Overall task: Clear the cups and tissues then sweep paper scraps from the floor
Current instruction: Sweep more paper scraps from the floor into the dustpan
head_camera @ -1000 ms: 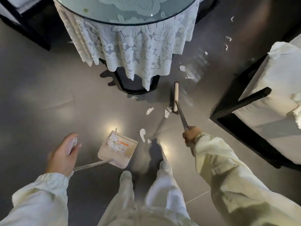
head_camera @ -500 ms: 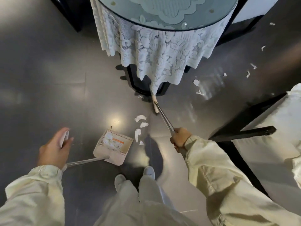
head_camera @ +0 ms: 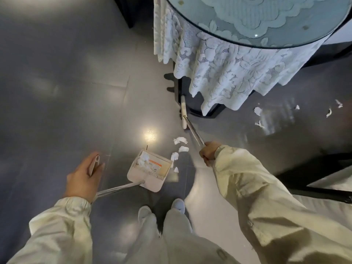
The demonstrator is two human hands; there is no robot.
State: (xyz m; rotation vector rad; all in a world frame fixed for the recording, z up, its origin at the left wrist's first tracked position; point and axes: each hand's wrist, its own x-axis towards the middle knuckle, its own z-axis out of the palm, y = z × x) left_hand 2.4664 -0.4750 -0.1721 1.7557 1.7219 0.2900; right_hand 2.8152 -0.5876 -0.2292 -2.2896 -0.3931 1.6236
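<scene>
Head view, looking down. The round glass table (head_camera: pixel 266 21) at 1 o'clock is cut off by the frame's top and right edges, and its lace cloth (head_camera: pixel 219 73) hides most of the dark base. A dark chair frame (head_camera: pixel 314 189) at 4 o'clock is also cut off. The left hand (head_camera: pixel 83 176) grips the pale end of the dustpan handle (head_camera: pixel 118 188), fingers curled round it; the right hand (head_camera: pixel 208 152) is closed round the broom shaft (head_camera: pixel 194 132), fingertips hidden beneath the knuckles. The broom head (head_camera: pixel 183 115) lies against the table base; its bristles cannot be made out. The dustpan (head_camera: pixel 150 171) rests on the floor (head_camera: pixel 66 92) holding crumpled white paper, blurred. Four paper scraps (head_camera: pixel 180 140) lie just beside its rim at 1 to 3 o'clock; further scraps (head_camera: pixel 258 111) lie well apart at 3 o'clock of the broom head. Compared with half a second earlier, the table fills more of the upper right, while the dustpan, scraps and both grips are unchanged.
</scene>
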